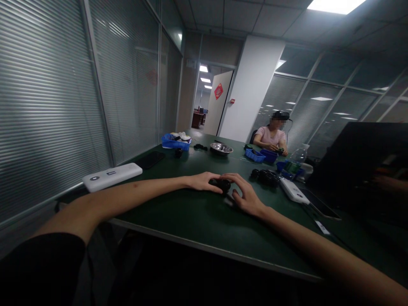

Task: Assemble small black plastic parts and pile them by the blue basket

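Just above the green table, my left hand point(204, 182) grips a small black rounded part point(222, 184) from its left side. My right hand point(246, 194) curls around the part's other end, its index finger over the top and its thumb close to the right side. Below the right fingers a blurred greyish-white patch point(229, 199) shows; I cannot tell what it is. The black part's exact kind is too dark to make out.
Around the green table point(191, 216) are a metal bowl point(221, 148), a blue basket point(176, 141), blue trays point(255, 155), several black parts point(266, 177), white power banks point(111, 176), a phone point(321, 205) and a plastic bottle point(295, 161). A person point(270, 136) sits across; a dark screen point(366, 170) stands right.
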A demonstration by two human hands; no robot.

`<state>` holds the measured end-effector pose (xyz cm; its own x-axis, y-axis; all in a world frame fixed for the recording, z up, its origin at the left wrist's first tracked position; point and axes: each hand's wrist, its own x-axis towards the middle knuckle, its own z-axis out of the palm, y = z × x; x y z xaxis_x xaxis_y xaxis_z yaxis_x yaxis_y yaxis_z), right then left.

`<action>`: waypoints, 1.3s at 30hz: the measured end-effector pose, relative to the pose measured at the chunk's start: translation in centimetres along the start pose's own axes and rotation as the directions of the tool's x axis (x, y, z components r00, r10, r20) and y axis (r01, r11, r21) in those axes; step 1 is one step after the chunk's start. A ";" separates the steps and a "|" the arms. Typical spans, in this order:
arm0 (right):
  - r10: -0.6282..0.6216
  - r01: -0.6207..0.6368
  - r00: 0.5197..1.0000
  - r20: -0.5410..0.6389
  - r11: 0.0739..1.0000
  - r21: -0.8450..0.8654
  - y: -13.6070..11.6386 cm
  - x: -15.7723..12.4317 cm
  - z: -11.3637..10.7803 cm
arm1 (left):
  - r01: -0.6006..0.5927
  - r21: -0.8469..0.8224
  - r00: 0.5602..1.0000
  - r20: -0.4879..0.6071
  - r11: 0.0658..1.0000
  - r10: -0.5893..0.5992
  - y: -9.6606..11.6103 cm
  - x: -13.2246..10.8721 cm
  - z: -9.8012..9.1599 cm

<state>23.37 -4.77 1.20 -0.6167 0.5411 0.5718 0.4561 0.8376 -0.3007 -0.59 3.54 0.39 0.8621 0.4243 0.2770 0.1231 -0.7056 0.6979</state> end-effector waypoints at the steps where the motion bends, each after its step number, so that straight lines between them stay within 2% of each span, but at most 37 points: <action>1: 0.017 -0.018 1.000 -0.010 0.999 -0.031 0.0 0.0 0.0 | 0.006 0.005 1.000 0.001 1.000 -0.006 0.1 0.0 0.0; 7: 0.031 -0.038 0.998 -0.050 0.989 -0.146 -0.1 0.2 0.2 | 0.005 0.007 1.000 0.001 1.000 -0.005 0.4 -0.1 -0.1; 21: -0.007 0.009 1.000 0.012 0.995 -0.100 -0.7 0.4 -0.2 | 0.005 0.057 1.000 -0.004 0.998 -0.005 0.6 -0.1 -0.1; 31: -0.022 0.022 1.000 -0.007 1.000 0.009 0.0 0.3 0.1 | 0.000 0.045 1.000 -0.006 0.999 0.000 0.5 -0.1 -0.1; 39: -0.007 0.007 1.000 -0.001 1.000 0.027 0.5 0.0 0.3 | 0.013 0.055 1.000 -0.003 0.998 -0.013 0.5 0.0 0.0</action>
<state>23.38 -4.35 0.86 -0.6191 0.5352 0.5747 0.4344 0.8430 -0.3171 -0.57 3.21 0.74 0.8589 0.4352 0.2699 0.1613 -0.7301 0.6640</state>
